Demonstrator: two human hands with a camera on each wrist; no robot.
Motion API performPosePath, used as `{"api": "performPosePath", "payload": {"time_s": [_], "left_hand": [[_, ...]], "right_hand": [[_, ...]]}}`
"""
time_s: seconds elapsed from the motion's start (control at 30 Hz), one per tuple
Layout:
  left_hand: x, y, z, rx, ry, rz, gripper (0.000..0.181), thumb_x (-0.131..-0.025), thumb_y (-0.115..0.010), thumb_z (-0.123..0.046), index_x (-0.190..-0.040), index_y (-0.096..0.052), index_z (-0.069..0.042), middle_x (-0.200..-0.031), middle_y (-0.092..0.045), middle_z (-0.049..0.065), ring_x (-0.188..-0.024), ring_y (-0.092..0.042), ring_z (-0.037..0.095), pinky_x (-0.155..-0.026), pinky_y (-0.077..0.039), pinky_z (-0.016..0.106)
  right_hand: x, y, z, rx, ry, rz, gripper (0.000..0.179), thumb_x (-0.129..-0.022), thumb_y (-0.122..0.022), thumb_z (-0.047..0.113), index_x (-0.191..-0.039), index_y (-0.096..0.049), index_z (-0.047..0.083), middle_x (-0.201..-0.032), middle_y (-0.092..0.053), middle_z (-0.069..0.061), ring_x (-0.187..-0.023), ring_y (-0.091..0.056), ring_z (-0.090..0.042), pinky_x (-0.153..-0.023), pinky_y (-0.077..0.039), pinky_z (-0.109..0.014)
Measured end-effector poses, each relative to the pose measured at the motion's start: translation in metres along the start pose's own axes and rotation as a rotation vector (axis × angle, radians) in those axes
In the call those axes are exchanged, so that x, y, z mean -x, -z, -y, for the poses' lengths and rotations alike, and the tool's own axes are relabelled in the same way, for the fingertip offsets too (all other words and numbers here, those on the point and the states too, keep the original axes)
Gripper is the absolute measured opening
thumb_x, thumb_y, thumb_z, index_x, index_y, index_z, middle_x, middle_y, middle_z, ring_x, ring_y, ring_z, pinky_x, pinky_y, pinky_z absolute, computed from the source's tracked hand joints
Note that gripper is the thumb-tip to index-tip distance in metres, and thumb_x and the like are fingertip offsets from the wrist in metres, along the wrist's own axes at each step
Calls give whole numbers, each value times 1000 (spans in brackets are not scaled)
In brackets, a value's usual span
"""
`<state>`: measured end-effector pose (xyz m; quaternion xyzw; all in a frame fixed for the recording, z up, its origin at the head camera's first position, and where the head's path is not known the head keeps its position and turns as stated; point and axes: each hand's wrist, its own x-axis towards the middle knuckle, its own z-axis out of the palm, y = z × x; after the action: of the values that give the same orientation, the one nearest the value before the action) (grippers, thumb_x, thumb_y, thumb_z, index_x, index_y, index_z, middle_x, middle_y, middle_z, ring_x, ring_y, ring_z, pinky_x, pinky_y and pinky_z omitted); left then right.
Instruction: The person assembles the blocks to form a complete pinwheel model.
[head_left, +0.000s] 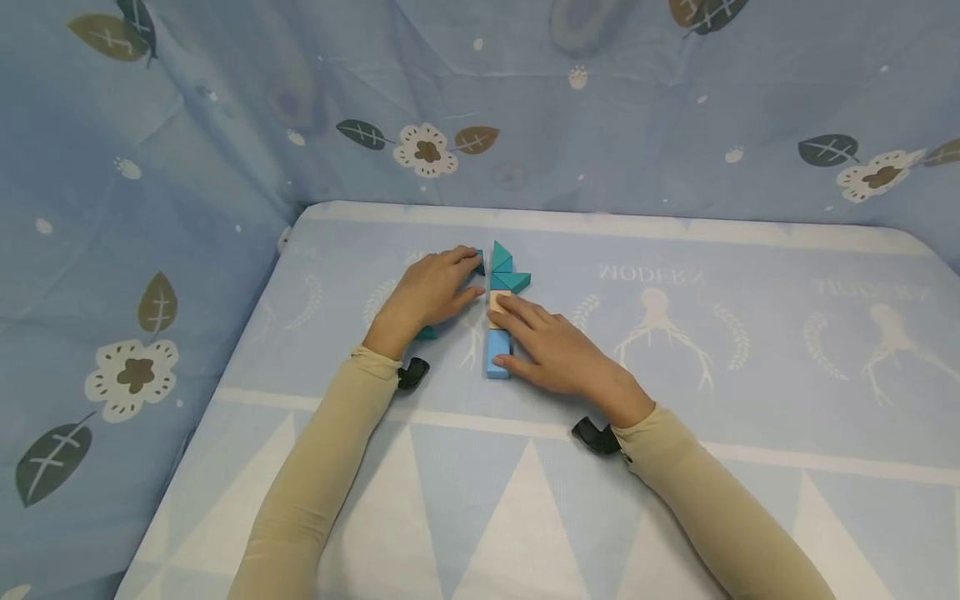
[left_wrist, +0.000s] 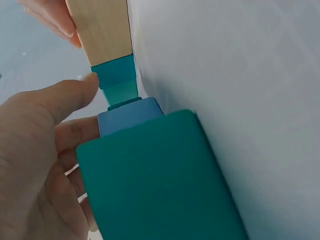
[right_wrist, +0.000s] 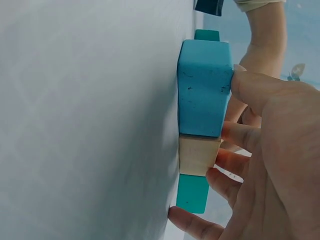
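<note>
A row of blocks runs away from me: a blue block (head_left: pixel 497 358) nearest, a plain wooden block (head_left: pixel 496 297), then teal triangular blocks (head_left: pixel 501 260). My right hand (head_left: pixel 551 350) rests along the row's right side. Its thumb touches the blue block (right_wrist: pixel 204 92), and fingertips lie against the wooden block (right_wrist: pixel 196 155). My left hand (head_left: pixel 431 292) is left of the far end, fingertips at a small dark teal block (head_left: pixel 481 263). In the left wrist view a finger meets a blue block face (left_wrist: pixel 127 117); the thumb stands apart from it.
Another teal block (head_left: pixel 427 333) lies near my left wrist, partly hidden by it; it looms large in the left wrist view. Black wrist pieces (head_left: pixel 413 374) sit at both cuffs. A patterned cloth (head_left: pixel 660 333) covers the table, with a floral curtain (head_left: pixel 525 100) behind and left.
</note>
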<state>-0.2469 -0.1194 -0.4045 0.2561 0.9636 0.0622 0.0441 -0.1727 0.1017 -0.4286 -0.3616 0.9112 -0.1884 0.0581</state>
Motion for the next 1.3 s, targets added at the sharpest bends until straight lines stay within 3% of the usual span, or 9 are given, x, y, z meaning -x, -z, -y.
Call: {"api": "performPosePath", "payload": {"time_s": [0.37,0.93,1.3], "left_hand": [[1,-1,-2,40,-6,6,62,-101,-44,-52,-148,-44,-13,-155,-39,5,-132,-49,34,-110,-38,50],[1,-1,-7,20,-47,7,66,-100,-43,-54,-150,-41,-11,-156,-37,7,-133,-49,31,-110,-39,47],[1,-2,-8,30,-29,30,68,-100,-41,-57,-152,-37,-14,-158,-35,5,-137,-44,31,-114,-34,48]], "right_hand": [[1,1,0,-7,-2,1,67,-99,-55,44,-154,-33,12,-163,-20,-8,-148,-25,-28,-102,-41,-56],[1,0,1,2,8,-13,67,-98,-56,45,-153,-35,13,-164,-18,-6,-148,-26,-28,-101,-43,-56],[1,0,1,-3,12,-18,66,-98,-55,44,-153,-35,14,-163,-20,-6,-148,-26,-28,-102,-42,-57]]}}
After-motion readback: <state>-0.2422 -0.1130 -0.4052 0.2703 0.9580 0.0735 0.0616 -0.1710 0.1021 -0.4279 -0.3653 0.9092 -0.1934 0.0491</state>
